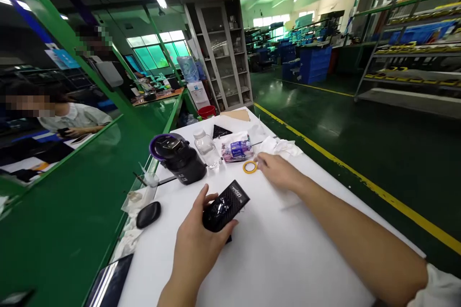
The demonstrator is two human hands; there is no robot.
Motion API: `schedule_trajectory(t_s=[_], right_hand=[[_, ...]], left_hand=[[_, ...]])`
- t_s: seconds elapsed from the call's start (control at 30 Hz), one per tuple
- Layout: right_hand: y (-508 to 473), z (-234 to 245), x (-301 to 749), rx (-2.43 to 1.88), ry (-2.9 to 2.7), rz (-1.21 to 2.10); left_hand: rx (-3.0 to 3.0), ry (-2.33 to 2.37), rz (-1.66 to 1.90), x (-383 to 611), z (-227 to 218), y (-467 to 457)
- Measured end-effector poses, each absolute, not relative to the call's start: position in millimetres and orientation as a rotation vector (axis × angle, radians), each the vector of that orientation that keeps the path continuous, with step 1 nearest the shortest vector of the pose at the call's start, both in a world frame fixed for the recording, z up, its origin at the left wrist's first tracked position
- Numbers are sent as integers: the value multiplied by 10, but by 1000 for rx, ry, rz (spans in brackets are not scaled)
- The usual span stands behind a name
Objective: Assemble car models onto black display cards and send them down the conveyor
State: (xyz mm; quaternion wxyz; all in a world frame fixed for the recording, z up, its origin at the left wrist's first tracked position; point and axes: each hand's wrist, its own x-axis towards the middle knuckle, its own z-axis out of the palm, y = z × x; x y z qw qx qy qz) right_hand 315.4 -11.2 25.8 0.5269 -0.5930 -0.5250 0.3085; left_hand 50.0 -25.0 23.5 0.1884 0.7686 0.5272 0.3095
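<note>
My left hand (pixel 201 240) is wrapped round a glossy black piece with a carbon-fibre weave (pixel 226 205) and pale lettering near its upper end. The piece is tilted above the white table, and part of it is hidden by my fingers. Farther forward, my right hand (pixel 277 170) has its thumb and fingers closed at the right edge of a roll of yellow tape (pixel 249 167). Just beyond the roll is a purple-and-white soft pack (pixel 237 148). White crumpled tissue (pixel 281 146) lies past my right hand.
A black jug with a purple rim (pixel 180 158) and a clear bottle (pixel 208 149) stand on the table (pixel 273 259). A black oval case (pixel 148 215) and a dark tablet-like device (pixel 110 280) lie at left. A green partition (pixel 72 216) separates me from a seated person (pixel 74 117).
</note>
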Motion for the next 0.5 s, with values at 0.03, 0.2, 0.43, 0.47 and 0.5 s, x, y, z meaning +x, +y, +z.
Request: schedule_trajectory(t_s=[0.03, 0.2, 0.43, 0.47, 0.5], right_hand=[[-128, 303, 3121, -1362, -1244, 739], [-352, 599, 2834, -745, -1095, 980], [-479, 584, 2649, -62, -851, 1621], [-470, 566, 2647, -45, -864, 1632], [-462, 552, 2643, -42, -883, 1634]], left_hand=[[2163, 1479, 860, 508, 230, -255], [2216, 1428, 812, 625, 174, -331], [2418, 1191, 881, 769, 123, -518], [2430, 1185, 880, 765, 130, -527], [2439, 1188, 873, 758, 138, -531]])
